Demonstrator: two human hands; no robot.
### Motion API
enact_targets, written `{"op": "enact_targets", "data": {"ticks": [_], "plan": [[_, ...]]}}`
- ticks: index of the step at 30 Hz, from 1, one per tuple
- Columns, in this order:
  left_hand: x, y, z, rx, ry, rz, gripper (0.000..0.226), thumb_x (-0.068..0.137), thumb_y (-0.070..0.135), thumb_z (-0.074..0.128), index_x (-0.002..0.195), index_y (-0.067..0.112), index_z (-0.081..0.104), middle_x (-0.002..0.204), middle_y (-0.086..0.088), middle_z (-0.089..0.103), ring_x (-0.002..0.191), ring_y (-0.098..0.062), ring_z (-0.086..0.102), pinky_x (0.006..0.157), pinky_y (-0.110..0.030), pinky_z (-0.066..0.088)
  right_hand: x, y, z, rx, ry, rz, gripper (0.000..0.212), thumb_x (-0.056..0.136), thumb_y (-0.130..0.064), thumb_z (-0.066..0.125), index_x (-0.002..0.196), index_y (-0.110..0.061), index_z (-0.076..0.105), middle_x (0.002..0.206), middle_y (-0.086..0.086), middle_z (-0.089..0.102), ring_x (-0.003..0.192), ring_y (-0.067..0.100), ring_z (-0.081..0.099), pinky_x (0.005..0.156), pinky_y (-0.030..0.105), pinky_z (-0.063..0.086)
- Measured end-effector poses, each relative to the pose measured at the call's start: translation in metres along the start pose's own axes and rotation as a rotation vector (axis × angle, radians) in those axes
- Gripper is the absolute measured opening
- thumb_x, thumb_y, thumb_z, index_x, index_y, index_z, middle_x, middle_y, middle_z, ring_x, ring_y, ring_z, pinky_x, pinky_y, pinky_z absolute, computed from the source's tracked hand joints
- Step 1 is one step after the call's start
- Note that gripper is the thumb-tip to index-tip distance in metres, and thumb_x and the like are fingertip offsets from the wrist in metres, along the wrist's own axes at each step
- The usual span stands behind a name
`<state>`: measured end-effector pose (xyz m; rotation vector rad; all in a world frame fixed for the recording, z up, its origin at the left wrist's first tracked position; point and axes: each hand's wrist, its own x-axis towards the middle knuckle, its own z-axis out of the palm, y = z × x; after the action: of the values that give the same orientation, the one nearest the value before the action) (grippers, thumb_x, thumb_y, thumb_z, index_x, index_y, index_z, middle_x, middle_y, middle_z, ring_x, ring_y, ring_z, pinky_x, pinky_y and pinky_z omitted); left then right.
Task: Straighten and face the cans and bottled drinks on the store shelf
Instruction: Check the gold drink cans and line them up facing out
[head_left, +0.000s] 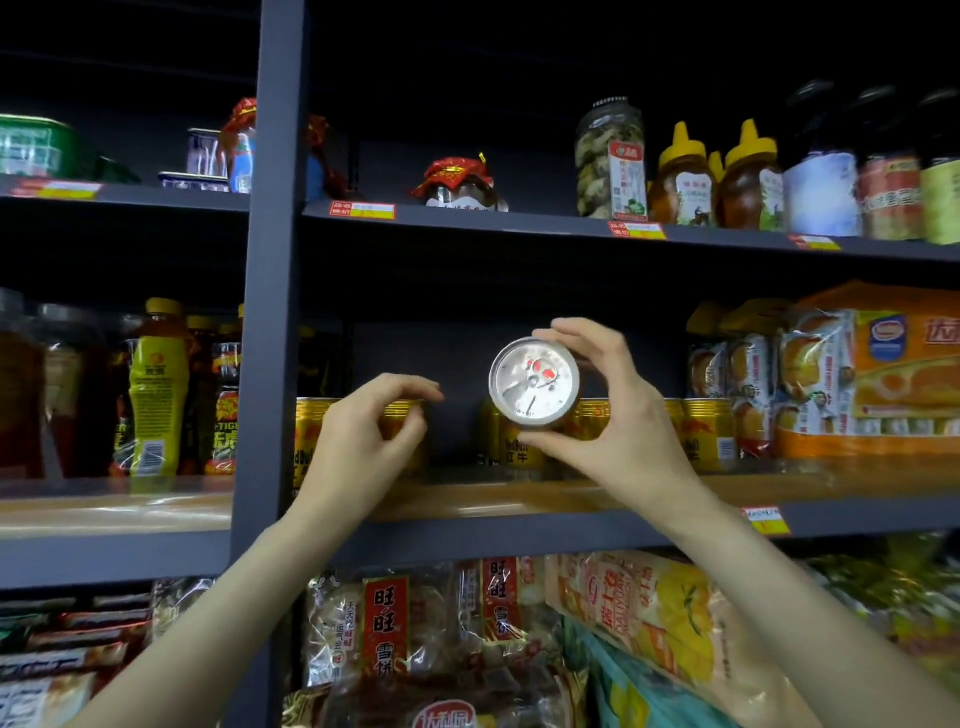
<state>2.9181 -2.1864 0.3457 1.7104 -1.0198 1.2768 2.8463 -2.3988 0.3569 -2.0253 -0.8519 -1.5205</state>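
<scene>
At the store shelf (519, 499), right hand (618, 415) fingers (576, 330) hug a can (534, 383); left hand (363, 441) fingers (410, 384) curl loosely, holding nothing.

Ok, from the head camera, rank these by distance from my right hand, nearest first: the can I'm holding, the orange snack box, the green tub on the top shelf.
1. The can, gripped in the right hand.
2. The orange snack box, same shelf, far right.
3. The green tub, top shelf, far left.

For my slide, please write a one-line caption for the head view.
Right hand holds a can end-on toward the camera; left hand reaches toward gold cans on the shelf.
</scene>
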Motion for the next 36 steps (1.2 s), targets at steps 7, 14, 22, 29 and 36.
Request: {"op": "enact_targets", "data": {"ticks": [7,14,22,29,36], "plan": [[0.006,-0.010,-0.004,0.269,-0.093,-0.005,0.022,0.087,0.006,0.057,0.106,0.015,0.065,0.120,0.000,0.059,0.116,-0.014,0.048,0.098,-0.022,0.033,0.010,0.004,-0.002,1.131,0.121,0.827,0.043,0.072,-0.032,0.064,0.110,-0.011,0.062,0.109,0.012,0.068,0.101,0.025,0.066,0.090,0.041,0.052],[0.007,-0.023,-0.001,0.551,-0.224,-0.019,0.031,0.088,0.021,0.051,0.115,0.012,0.064,0.133,-0.009,0.053,0.130,-0.028,0.040,0.113,-0.044,0.011,0.020,0.015,-0.003,0.995,0.019,0.663,0.036,0.075,-0.030,0.062,0.108,-0.014,0.062,0.106,0.006,0.068,0.099,0.018,0.066,0.079,0.031,0.057],[0.009,-0.014,0.000,0.754,-0.348,-0.136,0.042,0.096,0.034,0.026,0.127,0.020,0.051,0.103,-0.003,0.067,0.108,-0.015,0.056,0.112,-0.030,-0.003,0.038,0.045,0.010,0.033,-0.184,0.420,0.028,0.078,-0.035,0.073,0.098,-0.028,0.055,0.099,-0.011,0.060,0.097,0.009,0.059,0.072,0.019,0.049],[0.006,-0.021,-0.001,0.701,-0.273,-0.078,0.069,0.078,0.045,0.011,0.115,0.019,0.063,0.128,0.000,0.056,0.129,-0.018,0.037,0.108,-0.030,-0.001,0.031,0.043,0.022,-0.330,-0.383,0.389,0.034,0.078,-0.053,0.066,0.097,-0.030,0.050,0.096,-0.012,0.053,0.099,0.010,0.044,0.100,0.041,0.039],[0.005,-0.015,0.001,0.731,-0.335,-0.319,0.040,0.094,0.036,0.038,0.129,0.019,0.049,0.146,-0.003,0.031,0.137,-0.028,0.010,0.108,-0.051,0.016,0.035,0.042,0.006,-0.462,-0.635,0.346,0.046,0.077,-0.043,0.072,0.112,-0.027,0.046,0.127,-0.001,0.049,0.117,0.017,0.045,0.097,0.036,0.039]]}}
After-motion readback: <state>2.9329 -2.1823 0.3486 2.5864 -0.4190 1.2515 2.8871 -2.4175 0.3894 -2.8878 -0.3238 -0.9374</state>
